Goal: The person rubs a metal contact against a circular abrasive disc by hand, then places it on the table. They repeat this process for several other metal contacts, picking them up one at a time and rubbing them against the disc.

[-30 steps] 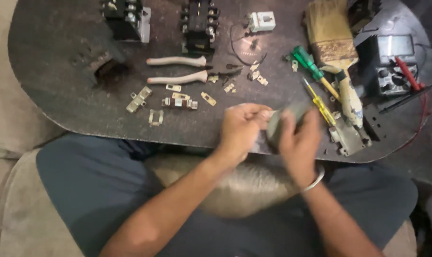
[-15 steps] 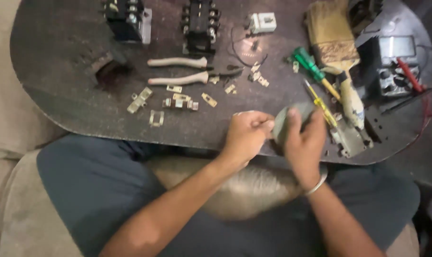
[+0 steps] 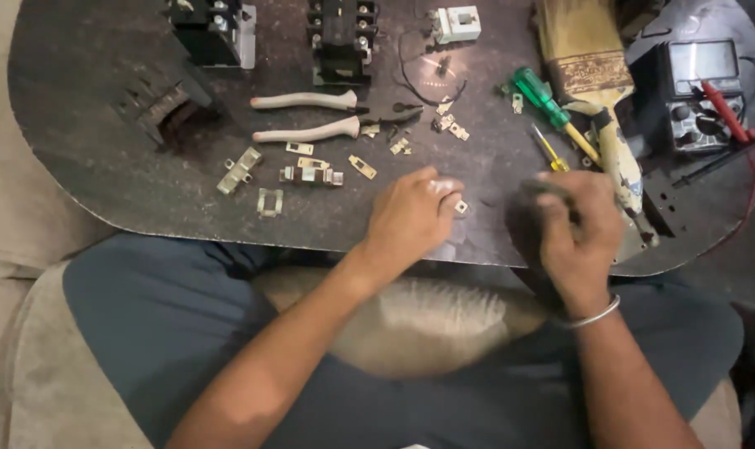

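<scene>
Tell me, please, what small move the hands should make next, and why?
Probably the left hand should pinch the small metal piece lying at its fingertips and bring it toward the right hand. The right hand is closed around a dark grey part near the table edge, while the left hand rests on the tabletop holding nothing that can be seen.
</scene>
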